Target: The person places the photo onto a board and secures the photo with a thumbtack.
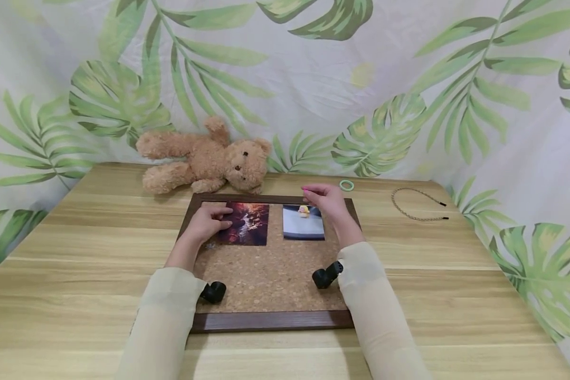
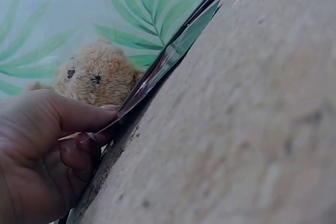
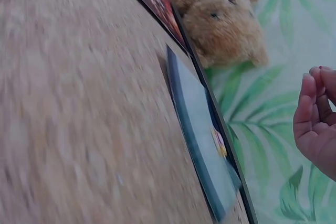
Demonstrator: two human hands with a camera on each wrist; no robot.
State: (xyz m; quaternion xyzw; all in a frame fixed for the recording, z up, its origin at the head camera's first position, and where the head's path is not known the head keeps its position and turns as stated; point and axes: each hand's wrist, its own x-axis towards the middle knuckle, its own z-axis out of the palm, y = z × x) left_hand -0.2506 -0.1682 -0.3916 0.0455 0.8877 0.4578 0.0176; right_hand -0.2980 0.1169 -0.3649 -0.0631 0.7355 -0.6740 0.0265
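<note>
A framed cork board [image 1: 271, 279] lies on the table with two photos on its far half. My left hand [image 1: 206, 221] pinches the left edge of the dark reddish photo [image 1: 252, 224]; in the left wrist view the thumb [image 2: 86, 115] is on top and curled fingers are beneath. Above the board's far right corner, my right hand [image 1: 330, 203] pinches a tiny pink pushpin [image 1: 305, 188] between thumb and fingertips, its shape mostly hidden. Below that hand lies the photo with a yellow figure [image 1: 304, 224]. In the right wrist view this photo [image 3: 194, 124] looks slightly bowed.
A teddy bear [image 1: 209, 158] lies on its side behind the board. A green ring [image 1: 346, 185] and a chain-like headband [image 1: 401, 207] lie to the right. Small clear bits [image 1: 211, 246] sit on the cork near my left wrist. A leaf-patterned cloth [image 1: 304, 95] hangs behind.
</note>
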